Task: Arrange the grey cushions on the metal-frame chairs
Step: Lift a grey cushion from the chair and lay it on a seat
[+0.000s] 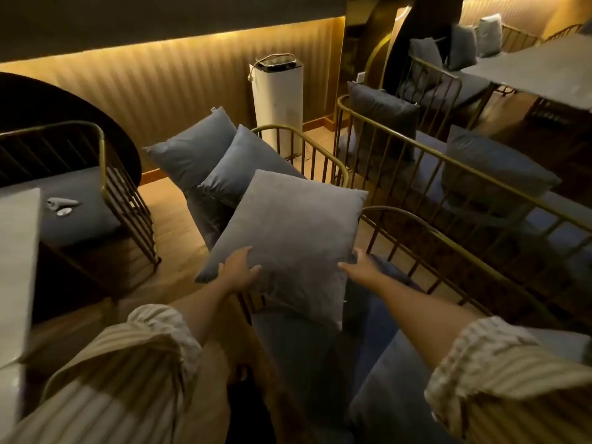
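Dim amber-lit lounge, ribbed wall panels behind; from the head camera I see my left hand and right hand clasping the grey cushion by its lower edge, held tilted over the metal-frame chair, I judge to stand it against the backrest; two cushions already lean on the next chair.

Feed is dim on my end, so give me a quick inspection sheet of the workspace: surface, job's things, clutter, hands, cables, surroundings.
Surface: near chair seat, dark padded, inside a gold metal frame.
Job's things: held cushion tilted above that seat; two more cushions lean together on the next chair.
Clutter: small white items on the left chair's seat; cannot tell what they are.
Hands: left hand grips the held cushion's lower left edge; right hand grips its lower right edge.
Cables: cord looped at the top of the white tower unit.
Surroundings: ribbed lit wall, wooden floor, cushioned bench to the right.
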Tool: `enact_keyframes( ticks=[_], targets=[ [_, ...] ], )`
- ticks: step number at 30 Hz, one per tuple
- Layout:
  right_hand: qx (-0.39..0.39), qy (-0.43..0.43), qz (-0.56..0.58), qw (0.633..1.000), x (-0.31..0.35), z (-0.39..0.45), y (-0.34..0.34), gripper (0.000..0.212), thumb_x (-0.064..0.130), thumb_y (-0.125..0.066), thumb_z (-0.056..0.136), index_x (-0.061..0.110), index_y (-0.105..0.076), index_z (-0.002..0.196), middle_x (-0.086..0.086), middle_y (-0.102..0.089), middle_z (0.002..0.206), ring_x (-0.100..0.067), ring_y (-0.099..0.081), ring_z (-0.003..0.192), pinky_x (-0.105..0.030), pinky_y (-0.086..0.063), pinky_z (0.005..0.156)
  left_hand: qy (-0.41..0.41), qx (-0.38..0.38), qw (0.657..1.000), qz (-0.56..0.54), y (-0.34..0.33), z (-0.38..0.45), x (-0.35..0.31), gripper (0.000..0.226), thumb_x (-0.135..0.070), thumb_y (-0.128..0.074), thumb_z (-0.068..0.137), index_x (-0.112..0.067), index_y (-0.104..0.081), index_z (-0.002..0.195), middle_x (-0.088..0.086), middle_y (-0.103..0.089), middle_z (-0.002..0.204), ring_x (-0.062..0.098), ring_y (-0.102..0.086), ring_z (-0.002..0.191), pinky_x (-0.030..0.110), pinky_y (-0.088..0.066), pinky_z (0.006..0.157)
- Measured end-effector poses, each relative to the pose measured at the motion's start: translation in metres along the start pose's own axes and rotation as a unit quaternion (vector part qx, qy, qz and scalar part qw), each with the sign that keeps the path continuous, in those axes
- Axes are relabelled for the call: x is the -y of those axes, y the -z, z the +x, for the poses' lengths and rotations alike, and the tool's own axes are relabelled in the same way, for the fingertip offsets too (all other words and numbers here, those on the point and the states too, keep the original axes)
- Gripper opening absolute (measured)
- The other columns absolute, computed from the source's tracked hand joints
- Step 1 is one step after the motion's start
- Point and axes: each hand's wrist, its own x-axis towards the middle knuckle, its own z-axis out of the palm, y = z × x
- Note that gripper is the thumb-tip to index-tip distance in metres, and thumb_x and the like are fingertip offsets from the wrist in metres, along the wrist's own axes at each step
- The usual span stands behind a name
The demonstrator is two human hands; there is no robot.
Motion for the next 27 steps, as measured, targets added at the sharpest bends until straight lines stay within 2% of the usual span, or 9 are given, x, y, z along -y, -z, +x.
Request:
enact_keyframes(
  ticks=[2,6,10,13,16,19,22,25,27],
  targets=[
    [-0.032,-0.019,0.044,0.998,0.005,0.02,-0.011,0.069,0.018,-0.062,0.096,0.01,-0.024,0.153,-0.018,-0.041,0.152,-0.038,-0.046,0.135,-0.044,-0.046,0.102,0.004,0.006,1.0,0.002,0.008,0.03,0.006,0.066,-0.036,-0.058,0.096,-0.013,-0.031,0.152,0.013,-0.034,0.158,0.032,-0.032,0.146,0.055,-0.025,0.119],
    [-0.063,-0.076,0.099,0.99,0.004,0.062,-0.029,0.08,0.035,-0.068,0.091,0.013,-0.023,0.153,-0.016,-0.041,0.154,-0.038,-0.045,0.136,-0.052,-0.043,0.108,0.026,0.041,0.999,-0.016,0.025,0.091,0.017,0.07,-0.029,-0.064,0.094,-0.006,-0.03,0.151,0.017,-0.036,0.155,0.035,-0.036,0.143,0.043,-0.031,0.115],
    [-0.1,-0.122,0.15,0.976,0.011,0.091,-0.044,0.09,0.043,-0.071,0.086,0.012,-0.02,0.154,-0.014,-0.036,0.156,-0.037,-0.039,0.14,-0.048,-0.038,0.112,0.066,0.05,0.997,-0.008,0.025,0.163,0.043,0.08,-0.051,-0.059,0.092,-0.014,-0.025,0.154,0.017,-0.032,0.159,0.042,-0.027,0.147,0.056,-0.023,0.119],
    [-0.161,-0.164,0.23,0.946,0.017,0.116,-0.056,0.089,0.043,-0.074,0.084,0.011,-0.027,0.151,-0.014,-0.041,0.153,-0.036,-0.043,0.137,-0.045,-0.041,0.108,0.059,0.049,0.993,-0.087,0.029,0.196,0.048,0.085,-0.057,-0.057,0.091,-0.012,-0.024,0.155,0.019,-0.037,0.156,0.042,-0.035,0.142,0.051,-0.03,0.118],
    [-0.235,-0.184,0.301,0.906,0.027,0.128,-0.065,0.079,0.041,-0.075,0.083,0.009,-0.039,0.145,-0.016,-0.051,0.145,-0.036,-0.051,0.13,-0.044,-0.045,0.1,0.15,0.084,0.963,-0.21,0.034,0.224,0.056,0.105,-0.068,-0.065,0.08,-0.012,-0.019,0.156,0.017,-0.036,0.157,0.041,-0.039,0.141,0.048,-0.033,0.115],
    [-0.286,-0.165,0.315,0.89,0.039,0.138,-0.07,0.069,0.036,-0.074,0.086,0.008,-0.045,0.141,-0.015,-0.054,0.142,-0.035,-0.053,0.128,-0.042,-0.046,0.099,0.203,0.09,0.926,-0.304,0.037,0.253,0.059,0.127,-0.087,-0.068,0.054,-0.007,-0.039,0.148,0.014,-0.05,0.147,0.038,-0.052,0.13,0.05,-0.041,0.111],
    [-0.302,-0.148,0.329,0.883,0.052,0.151,-0.064,0.071,0.041,-0.073,0.086,0.012,-0.043,0.143,-0.011,-0.053,0.143,-0.033,-0.053,0.127,-0.044,-0.048,0.101,0.184,0.081,0.929,-0.312,0.042,0.273,0.042,0.105,-0.082,-0.063,0.065,-0.005,-0.054,0.136,0.014,-0.06,0.134,0.037,-0.057,0.122,0.047,-0.045,0.106],
    [-0.311,-0.126,0.334,0.881,0.073,0.172,-0.052,0.074,0.045,-0.073,0.084,0.015,-0.041,0.144,-0.01,-0.054,0.142,-0.032,-0.056,0.123,-0.049,-0.048,0.103,0.13,0.057,0.929,-0.34,0.059,0.3,0.024,0.115,-0.088,-0.066,0.051,-0.006,-0.061,0.131,0.011,-0.065,0.13,0.032,-0.061,0.121,0.043,-0.048,0.104],
    [-0.31,-0.098,0.338,0.883,0.095,0.194,-0.044,0.069,0.042,-0.073,0.085,0.016,-0.043,0.142,-0.008,-0.057,0.136,-0.029,-0.058,0.115,-0.045,-0.05,0.099,0.1,0.037,0.932,-0.347,0.079,0.324,0.013,0.103,-0.08,-0.07,0.059,-0.006,-0.062,0.13,0.012,-0.065,0.131,0.031,-0.06,0.124,0.042,-0.047,0.106]
  ],
)
